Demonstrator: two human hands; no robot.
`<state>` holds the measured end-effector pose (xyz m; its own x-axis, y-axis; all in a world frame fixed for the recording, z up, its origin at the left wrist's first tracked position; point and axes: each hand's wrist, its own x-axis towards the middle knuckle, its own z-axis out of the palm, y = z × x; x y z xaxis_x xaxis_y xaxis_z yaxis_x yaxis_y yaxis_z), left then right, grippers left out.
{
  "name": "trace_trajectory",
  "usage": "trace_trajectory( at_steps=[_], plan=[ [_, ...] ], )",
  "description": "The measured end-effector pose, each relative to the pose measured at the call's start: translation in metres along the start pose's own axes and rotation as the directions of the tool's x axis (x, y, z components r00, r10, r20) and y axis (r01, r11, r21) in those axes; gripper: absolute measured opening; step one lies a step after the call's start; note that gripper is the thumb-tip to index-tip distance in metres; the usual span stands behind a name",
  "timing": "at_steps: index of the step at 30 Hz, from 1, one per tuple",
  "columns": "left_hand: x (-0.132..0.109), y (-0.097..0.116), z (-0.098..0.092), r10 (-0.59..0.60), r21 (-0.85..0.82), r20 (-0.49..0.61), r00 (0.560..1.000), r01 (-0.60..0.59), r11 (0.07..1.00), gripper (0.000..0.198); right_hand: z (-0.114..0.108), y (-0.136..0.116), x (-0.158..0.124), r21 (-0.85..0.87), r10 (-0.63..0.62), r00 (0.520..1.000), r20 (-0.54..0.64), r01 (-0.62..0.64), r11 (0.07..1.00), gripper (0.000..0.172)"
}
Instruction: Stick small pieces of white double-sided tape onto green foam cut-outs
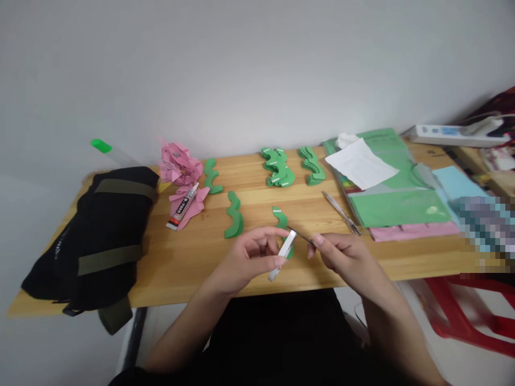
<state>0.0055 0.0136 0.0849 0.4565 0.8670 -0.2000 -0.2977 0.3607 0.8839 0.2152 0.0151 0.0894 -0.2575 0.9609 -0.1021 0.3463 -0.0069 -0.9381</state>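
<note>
My left hand pinches a narrow white band that looks like a roll of tape seen edge-on. In my right hand is a thin dark pointed tool, apparently tweezers, its tip close to the top end of the white roll. Partly hidden beneath the roll and my left fingers, a wavy green paper piece lies on the table with a white strip at its upper end. To the left of it is another wavy green stack.
Toward the wall lie more green stacks, several pieces carrying white strips. Pink paper scraps and a glue tube sit left, beside a black bag. On the right are a pen, green paper packs and a power strip.
</note>
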Motion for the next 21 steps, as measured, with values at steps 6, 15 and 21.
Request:
trace_trajectory(
  at_steps=[6,15,21],
  plan=[
    [0.0,-0.001,-0.003,0.007,0.041,0.041,0.999,-0.009,0.999,0.031,-0.003,-0.001,0.003,-0.033,-0.054,0.993,-0.106,0.051,0.998,0.057],
    [-0.001,0.0,0.007,0.072,0.4,-0.029,0.997,-0.055,0.915,0.033,-0.006,-0.011,-0.001,-0.185,-0.14,0.98,0.144,0.165,0.969,0.049],
    [-0.001,0.002,0.006,0.014,0.319,-0.035,0.999,-0.003,0.948,0.037,-0.007,-0.008,-0.002,-0.199,-0.11,0.969,0.221,0.155,0.968,0.049]
  ],
)
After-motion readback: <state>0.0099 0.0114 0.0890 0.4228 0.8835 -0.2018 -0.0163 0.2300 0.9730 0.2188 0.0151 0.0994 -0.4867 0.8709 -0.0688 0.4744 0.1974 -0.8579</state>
